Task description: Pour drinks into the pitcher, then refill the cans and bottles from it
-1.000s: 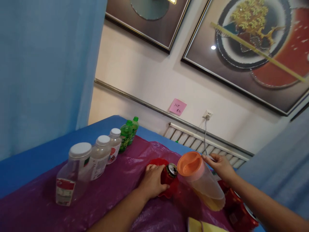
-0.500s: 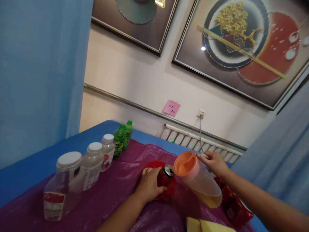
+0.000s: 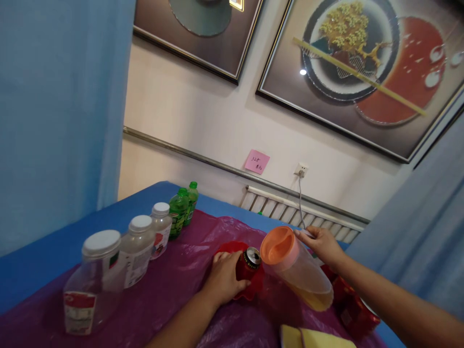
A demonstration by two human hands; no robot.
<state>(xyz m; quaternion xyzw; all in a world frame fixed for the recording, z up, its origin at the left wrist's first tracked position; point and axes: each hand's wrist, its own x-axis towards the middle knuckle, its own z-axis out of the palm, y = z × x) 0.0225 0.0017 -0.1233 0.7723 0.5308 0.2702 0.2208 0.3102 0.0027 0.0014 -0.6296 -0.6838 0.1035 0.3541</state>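
Note:
My left hand (image 3: 226,278) is wrapped round a dark red drink can (image 3: 248,266) with an opened silver top. The can stands over a red dish (image 3: 232,246), which my hand partly covers. Just right of it, my right hand (image 3: 321,244) grips the handle of a clear plastic pitcher (image 3: 304,282) with an orange lid (image 3: 278,245). The pitcher is tilted, its lid end raised toward the can and close to it. A little yellowish liquid lies in its lower end. I cannot tell whether any liquid is flowing.
Clear jars with white caps (image 3: 101,243) line the left side, with two green bottles (image 3: 178,215) behind them. Red cans (image 3: 358,314) stand at the right, under my right forearm. A folded yellow cloth (image 3: 319,337) lies at the front edge. Purple plastic sheeting (image 3: 170,299) covers the blue table.
The view has shifted very slightly. Both hands, the can and the pitcher keep nearly the same positions.

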